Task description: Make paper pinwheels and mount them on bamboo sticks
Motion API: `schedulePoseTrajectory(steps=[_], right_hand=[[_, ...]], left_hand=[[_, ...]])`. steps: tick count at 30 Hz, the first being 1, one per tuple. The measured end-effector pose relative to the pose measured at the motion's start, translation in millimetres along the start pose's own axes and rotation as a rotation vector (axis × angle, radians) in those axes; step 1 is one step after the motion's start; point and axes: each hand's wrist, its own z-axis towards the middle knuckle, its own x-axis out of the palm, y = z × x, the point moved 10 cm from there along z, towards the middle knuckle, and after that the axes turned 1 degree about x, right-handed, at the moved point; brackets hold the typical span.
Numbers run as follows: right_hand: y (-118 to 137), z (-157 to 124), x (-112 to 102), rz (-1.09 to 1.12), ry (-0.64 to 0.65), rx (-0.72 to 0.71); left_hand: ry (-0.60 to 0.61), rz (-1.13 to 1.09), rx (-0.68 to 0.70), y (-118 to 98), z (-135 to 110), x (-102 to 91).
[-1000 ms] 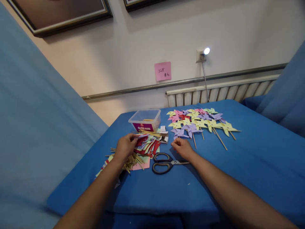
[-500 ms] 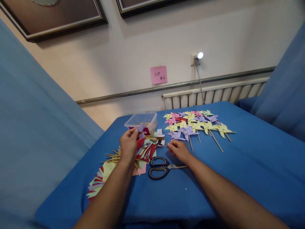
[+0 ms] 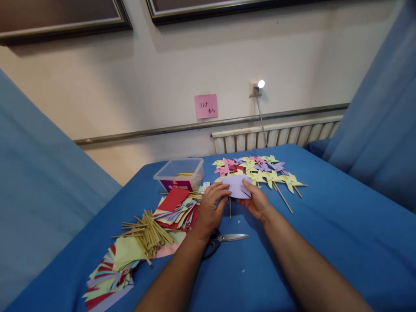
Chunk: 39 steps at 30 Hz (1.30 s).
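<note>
A light purple square of paper with a slit near its lower right corner is held up between both hands. My left hand grips its left edge, fingers laid along the front. My right hand pinches the right edge, thumb in front and the other fingers behind. Below the hands lie scissors with dark handles, partly hidden by my left forearm. Behind the paper, finished paper pinwheels on sticks lie in rows, in yellow, pink, purple, red and green; the sheet covers some of them.
Left of my hands are a pile of wooden sticks, a stack of coloured paper and fanned paper sheets. A clear plastic box stands behind them. Blue cloth covers the table; a radiator runs along the wall.
My left hand has brought the purple paper rightward from the stack, and my right hand has taken hold of its other edge. The view has shifted, showing more of the sticks and paper at left.
</note>
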Motion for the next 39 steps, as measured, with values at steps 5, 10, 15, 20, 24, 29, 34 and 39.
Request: schedulePoseTrajectory(steps=[5, 10, 15, 20, 24, 29, 34, 39], right_hand=[[-3, 7, -8, -0.074, -0.071, -0.086], [-5, 1, -3, 0.01, -0.086, -0.122], [-14, -7, 7, 0.033, -0.044, -0.118], [-22, -6, 4, 0.007, -0.053, -0.124], [-21, -6, 2, -0.013, -0.076, -0.133], [-16, -8, 1, -0.042, -0.099, -0.171], [-11, -7, -4, -0.105, -0.127, -0.213], [-6, -7, -8, -0.153, -0.155, -0.258]], left_hand=[[-0.063, -0.035, -0.117, 22, -11, -6.5], [-0.332, -0.377, -0.555, 64, -35, -18.1], [-0.276, -0.635, -0.785, 74, -46, 8.9], [-0.261, -0.606, -0.796, 71, -48, 9.8], [-0.262, -0.683, -0.803, 69, -48, 9.6], [-0.143, -0.542, -0.776, 64, -45, 13.7], [-0.139, -0.469, -0.795, 68, -45, 11.6], [-0.12, -0.592, -0.824, 65, -45, 18.5]])
